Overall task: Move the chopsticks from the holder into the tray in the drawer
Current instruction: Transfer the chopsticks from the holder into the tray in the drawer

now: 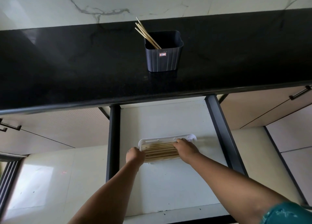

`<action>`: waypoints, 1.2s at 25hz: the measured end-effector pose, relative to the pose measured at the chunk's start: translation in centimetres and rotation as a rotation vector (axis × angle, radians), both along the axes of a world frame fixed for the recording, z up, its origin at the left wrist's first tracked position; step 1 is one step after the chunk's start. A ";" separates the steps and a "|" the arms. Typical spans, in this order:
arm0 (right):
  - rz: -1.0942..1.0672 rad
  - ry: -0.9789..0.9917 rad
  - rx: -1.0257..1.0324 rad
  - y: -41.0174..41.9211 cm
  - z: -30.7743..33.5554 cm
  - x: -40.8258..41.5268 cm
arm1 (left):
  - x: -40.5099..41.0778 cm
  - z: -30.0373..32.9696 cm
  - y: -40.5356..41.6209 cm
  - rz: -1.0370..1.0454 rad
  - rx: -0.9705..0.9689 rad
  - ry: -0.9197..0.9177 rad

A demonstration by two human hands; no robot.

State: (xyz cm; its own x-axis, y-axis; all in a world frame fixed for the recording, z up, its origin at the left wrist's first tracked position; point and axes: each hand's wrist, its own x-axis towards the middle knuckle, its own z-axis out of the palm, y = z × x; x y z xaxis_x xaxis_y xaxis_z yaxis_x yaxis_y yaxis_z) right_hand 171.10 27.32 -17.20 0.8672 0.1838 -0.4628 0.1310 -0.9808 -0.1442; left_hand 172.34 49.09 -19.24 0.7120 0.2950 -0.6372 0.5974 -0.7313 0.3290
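The left hand (pixel 135 156) is curled at the left end of the white tray (pixel 167 137) in the open drawer (pixel 168 186). Many chopsticks (pixel 160 150) lie flat inside. The right hand (pixel 185 147) presses down on them. Four sticks (pixel 146 33) lean in the dark holder (pixel 164 58) on the counter (pixel 67 63). Bare drawer floor surrounds the tray.

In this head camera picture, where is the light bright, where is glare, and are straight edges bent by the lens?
Head view: the drawer floor is bright and washed out near the white tray; the black countertop is dark, with soft glare at its left; the floor tile shows a pale reflection; the countertop edge curves from wide-angle distortion; the chopsticks in the holder look fairly sharp.
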 end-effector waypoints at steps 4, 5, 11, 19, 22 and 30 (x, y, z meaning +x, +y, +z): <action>-0.098 0.053 0.076 -0.5 0.3 -0.7 | 0.0 0.4 0.3 0.017 -0.035 0.021; -0.119 0.050 0.094 -0.4 0.4 -0.6 | 0.1 0.8 0.3 0.026 -0.044 0.016; -0.186 -0.091 0.048 0.2 2.8 0.0 | 0.6 3.4 0.0 -0.012 -0.048 -0.128; -0.265 -0.316 0.165 1.6 10.6 4.0 | 3.7 11.0 -3.2 -0.222 -0.155 -0.660; -0.295 -0.455 0.244 2.5 14.9 7.2 | 7.2 15.5 -4.4 -0.250 -0.163 -0.774; -0.305 -0.680 0.390 4.7 24.8 16.3 | 17.1 25.3 -6.0 -0.230 -0.142 -0.907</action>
State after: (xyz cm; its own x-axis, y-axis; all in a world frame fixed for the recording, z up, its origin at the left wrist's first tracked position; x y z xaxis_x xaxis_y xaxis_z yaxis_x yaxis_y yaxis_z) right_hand 187.42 31.98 7.60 0.9717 -0.0655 0.2270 0.0493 -0.8834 -0.4659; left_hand 189.45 43.08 6.04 0.9845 0.0475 0.1688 -0.0841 -0.7167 0.6923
